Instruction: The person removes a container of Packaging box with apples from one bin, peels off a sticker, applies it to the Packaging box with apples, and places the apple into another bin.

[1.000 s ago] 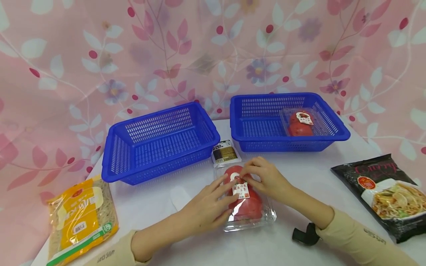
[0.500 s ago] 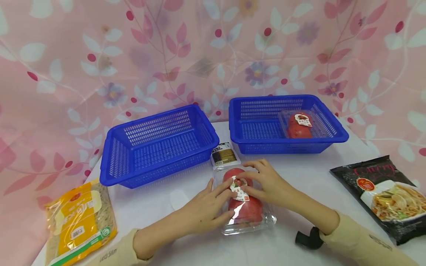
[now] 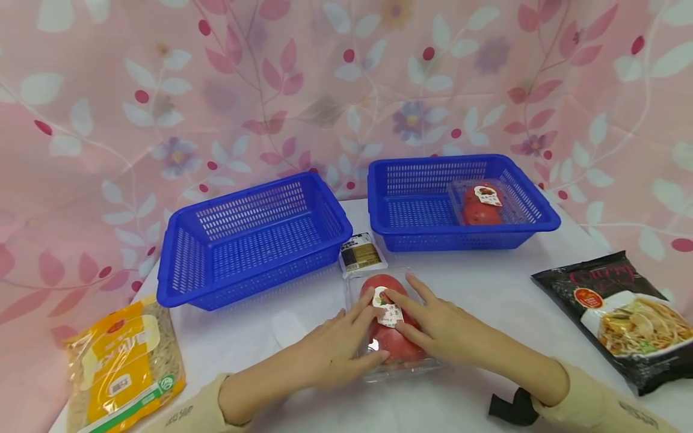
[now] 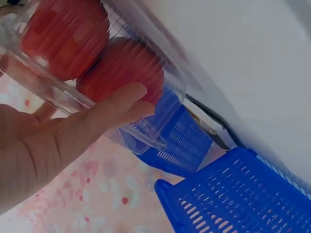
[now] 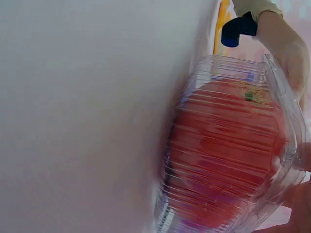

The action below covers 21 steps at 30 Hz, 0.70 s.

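Note:
A clear plastic clamshell box (image 3: pixel 354 282) with two round red fruits (image 3: pixel 397 343) and a white sticker (image 3: pixel 391 317) on its lid lies on the table in the head view. My left hand (image 3: pixel 335 346) rests on the lid from the left, its extended fingertips at the sticker. From the right, my right hand (image 3: pixel 441 322) lies over the lid with spread fingers, the tips touching the sticker and the lid beside it. In the left wrist view, the left fingers (image 4: pixel 114 109) lie straight along the lid. The right wrist view shows the box's ribbed side (image 5: pixel 218 150) close up.
Behind the box stand two blue baskets, the left one (image 3: pixel 254 279) and the right one (image 3: pixel 465 237). The right basket holds a similar fruit box (image 3: pixel 483 204). A small white-and-brown packet (image 3: pixel 361 255) lies between them. A yellow bag (image 3: pixel 127 367) is at left, a black noodle bag (image 3: pixel 617 319) at right.
My right hand has gone from bent fingertips at the sticker's upper edge to spread fingers lower on the lid. The left hand stays at the sticker. The head view has shifted slightly.

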Available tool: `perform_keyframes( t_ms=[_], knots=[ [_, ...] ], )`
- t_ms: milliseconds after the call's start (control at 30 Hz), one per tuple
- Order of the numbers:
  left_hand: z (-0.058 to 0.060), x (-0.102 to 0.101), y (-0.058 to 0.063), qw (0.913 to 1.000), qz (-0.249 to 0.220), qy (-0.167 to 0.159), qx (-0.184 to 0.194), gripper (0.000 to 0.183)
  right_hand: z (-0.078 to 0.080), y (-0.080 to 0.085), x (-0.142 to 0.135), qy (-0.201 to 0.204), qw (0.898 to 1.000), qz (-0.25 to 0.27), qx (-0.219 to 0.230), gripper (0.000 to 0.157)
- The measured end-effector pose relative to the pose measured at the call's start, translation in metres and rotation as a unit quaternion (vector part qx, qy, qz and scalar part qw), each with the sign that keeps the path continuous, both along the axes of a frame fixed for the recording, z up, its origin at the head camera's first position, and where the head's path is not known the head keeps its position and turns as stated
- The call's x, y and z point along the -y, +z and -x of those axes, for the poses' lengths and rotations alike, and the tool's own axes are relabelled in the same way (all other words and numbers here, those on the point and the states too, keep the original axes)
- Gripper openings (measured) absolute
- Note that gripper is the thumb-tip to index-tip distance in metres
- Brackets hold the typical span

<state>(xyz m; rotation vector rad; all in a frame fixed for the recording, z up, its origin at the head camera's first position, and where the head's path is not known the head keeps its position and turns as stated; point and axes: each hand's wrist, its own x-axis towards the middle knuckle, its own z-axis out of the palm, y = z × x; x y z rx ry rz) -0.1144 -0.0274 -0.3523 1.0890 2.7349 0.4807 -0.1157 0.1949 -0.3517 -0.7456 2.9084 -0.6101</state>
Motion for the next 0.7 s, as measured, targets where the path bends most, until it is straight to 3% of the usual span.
perform_keyframes(
  t_ms=[300, 467, 700],
  knots=[
    [-0.006, -0.009, -0.007, 0.9996, -0.016, 0.021, 0.012, 0.078, -0.016, -0.004, -0.008, 0.016, 0.997, 0.037, 0.066, 0.065],
    [-0.011, -0.012, 0.000, 0.9991, -0.002, 0.031, 0.028, 0.085, -0.022, -0.007, -0.011, 0.037, 0.996, 0.059, 0.053, 0.070],
    [-0.008, -0.020, 0.004, 0.9993, -0.011, 0.032, 0.015, 0.093, -0.025, -0.001, -0.012, 0.020, 0.997, 0.061, 0.040, 0.071]
  ],
)
